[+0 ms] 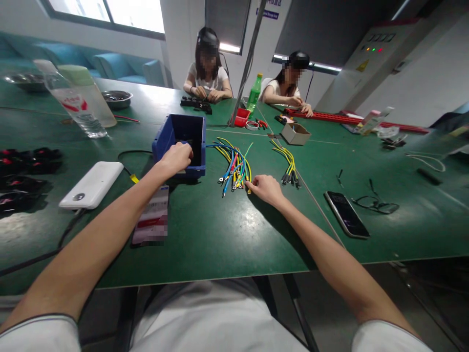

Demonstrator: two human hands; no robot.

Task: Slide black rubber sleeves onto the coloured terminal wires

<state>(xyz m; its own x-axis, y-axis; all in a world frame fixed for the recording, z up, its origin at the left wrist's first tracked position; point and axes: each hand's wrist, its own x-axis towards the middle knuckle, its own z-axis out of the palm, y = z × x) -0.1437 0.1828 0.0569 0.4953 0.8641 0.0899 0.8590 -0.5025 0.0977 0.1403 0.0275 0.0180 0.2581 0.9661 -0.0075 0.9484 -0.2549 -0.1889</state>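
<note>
Left hand (179, 157) is being held at the blue bin (198, 171), fingers bent down inside; whether anything is being clasped by that grip cannot be told. Right hand (268, 189) is being rested on the green desk (227, 239), thumb and forefinger at the lower right edge of the cable bundle (238, 164); whether a cable is being pinched by this grip cannot be made out. Bundle is being supported by the desk, right of the bin. A second cable bunch (289, 164) is being seen farther right, near the right hand.
</note>
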